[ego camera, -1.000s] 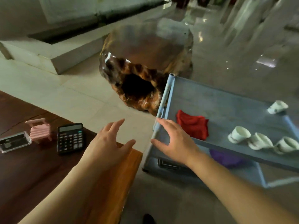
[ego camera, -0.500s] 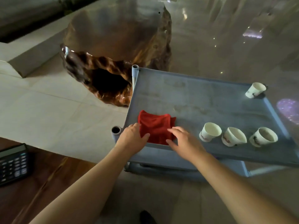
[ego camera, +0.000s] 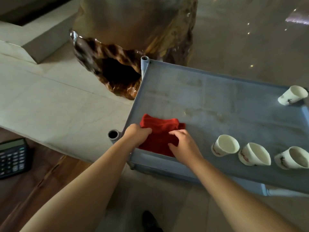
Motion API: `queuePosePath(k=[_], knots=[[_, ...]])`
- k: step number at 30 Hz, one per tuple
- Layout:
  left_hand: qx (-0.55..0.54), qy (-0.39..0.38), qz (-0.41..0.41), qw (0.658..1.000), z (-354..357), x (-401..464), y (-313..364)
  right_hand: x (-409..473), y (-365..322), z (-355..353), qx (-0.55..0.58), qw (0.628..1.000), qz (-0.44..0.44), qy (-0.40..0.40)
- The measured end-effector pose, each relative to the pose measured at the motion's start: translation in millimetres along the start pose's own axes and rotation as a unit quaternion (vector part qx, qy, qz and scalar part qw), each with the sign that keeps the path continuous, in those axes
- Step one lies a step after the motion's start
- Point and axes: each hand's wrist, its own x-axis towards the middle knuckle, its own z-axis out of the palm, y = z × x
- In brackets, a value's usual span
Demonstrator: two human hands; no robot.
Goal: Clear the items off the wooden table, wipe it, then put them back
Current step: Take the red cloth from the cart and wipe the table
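Both hands close on the red cloth (ego camera: 158,136), bunched on the grey cart shelf (ego camera: 209,97): the left hand (ego camera: 137,134) grips its left edge, and the right hand (ego camera: 183,144) curls over its right side. This looks like fetching the wiper. The calculator (ego camera: 12,157), far left of the left hand on the wooden table (ego camera: 50,174), probably needs clearing first.
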Motion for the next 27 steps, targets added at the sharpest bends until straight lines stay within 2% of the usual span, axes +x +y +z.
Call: queuePosePath(k=[3, 5, 8, 11, 15, 21, 25, 27], knots=[[-0.093, -0.037, 0.018, 0.995, -13, -21, 6, -3, -19, -7, 0.005, 0.999, -0.036, 0.026], [-0.143, -0.031, 0.031, 0.989, -25, -38, 6, -9, -41, -8, 0.009, 0.997, -0.078, 0.023], [-0.205, 0.014, 0.025, 0.978, -58, -66, -5, -28, -86, -2, 0.074, 0.985, -0.15, -0.044], [-0.278, 0.019, -0.004, 0.96, -99, -93, -30, -44, -129, 20, 0.117, 0.958, -0.231, -0.125], [-0.314, 0.078, -0.041, 0.946, -149, -130, -89, -54, -178, 70, 0.123, 0.933, -0.306, -0.142], [-0.317, 0.23, -0.08, 0.917, -194, -200, -212, -86, -245, 148, 0.15, 0.893, -0.304, -0.297], [-0.318, 0.302, -0.129, 0.889, -200, -249, -308, -124, -283, 199, 0.137, 0.874, -0.256, -0.39], [-0.273, 0.332, -0.151, 0.89, -201, -276, -361, -148, -299, 226, 0.135, 0.869, -0.225, -0.42]])
